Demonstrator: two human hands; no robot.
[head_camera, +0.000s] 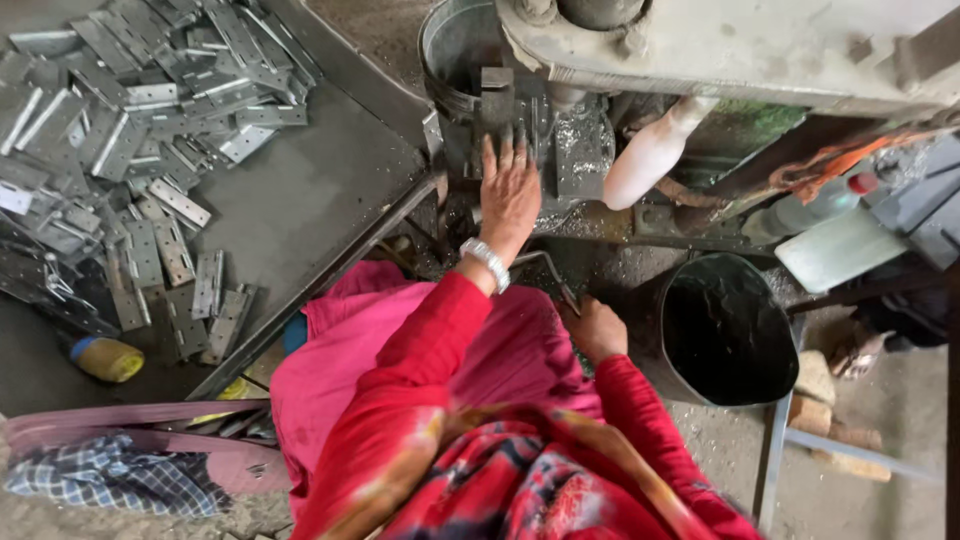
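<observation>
Head camera looks down, and we see our left hand reaching up to the grey metal block on the big dirty machine. Its fingers are spread a little and lie flat, with the tips touching the bottom of the block. The block stands tall, so its long side runs up and down in the picture, away from us. It sits just above our left fingertips and well away from our right hand. A silver bracelet goes around the left wrist.

Our right hand is lower, close to our lap. It is curled shut around the thin bent metal handle. The handle runs from this hand up and to the left, toward the left wrist.

A white rounded lever knob sticks out of the machine to the right of the left hand. It points down and left. A black round bucket sits just to the right of the right hand. A grey metal pail stands to the left of the block.

On the dark tabletop to our left lies a big heap of flat silver metal plates. They point all different ways. A yellow bottle with a blue cap lies on its side near the tabletop's lower edge.
</observation>
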